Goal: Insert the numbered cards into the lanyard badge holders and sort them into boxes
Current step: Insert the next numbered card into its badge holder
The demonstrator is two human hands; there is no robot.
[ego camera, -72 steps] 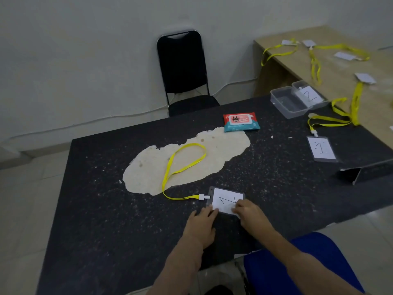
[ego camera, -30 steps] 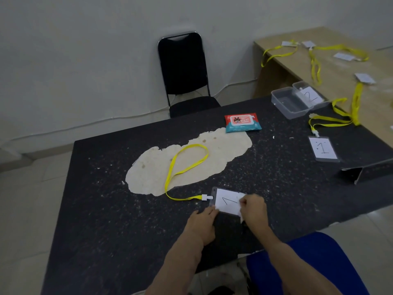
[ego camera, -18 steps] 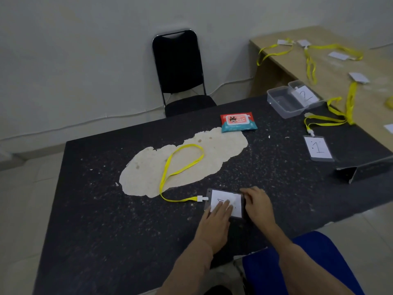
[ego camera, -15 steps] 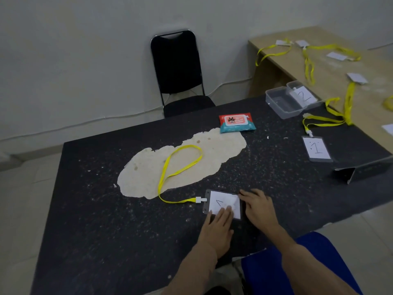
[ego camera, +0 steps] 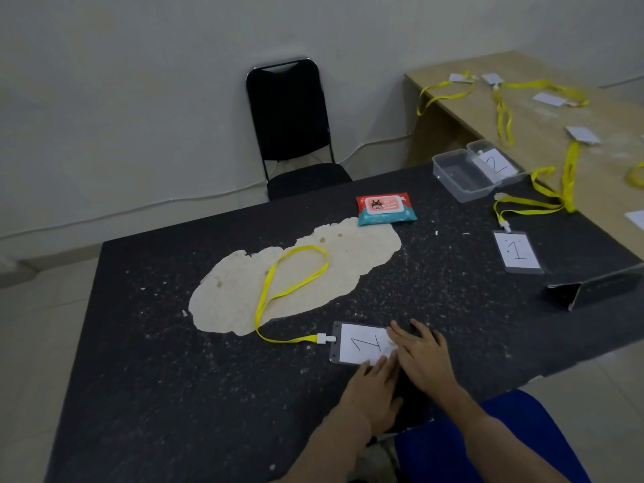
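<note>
The badge holder [ego camera: 360, 343] lies flat on the dark table [ego camera: 174, 360] at its near edge, straight ahead of the person, with the card [ego camera: 366, 344] marked 1 showing inside or on it; whether the card is fully seated cannot be told. The holder's long axis runs left to right, the clip end on the left, where the yellow lanyard [ego camera: 289, 287] leads away toward the pale patch on the tabletop. Both hands lie flat and open, gripping nothing. The right hand [ego camera: 423, 357] has its fingertips over the holder's right end, apparently pressing there; the left hand [ego camera: 374, 385] rests below the holder with fingertips touching its near long edge. The right hand is thus the nearer to the open end, and any further push on the card would likely run leftward along that axis. The boxes [ego camera: 470, 172] stand well apart, far to the right and back, on the right hand's side.
</note>
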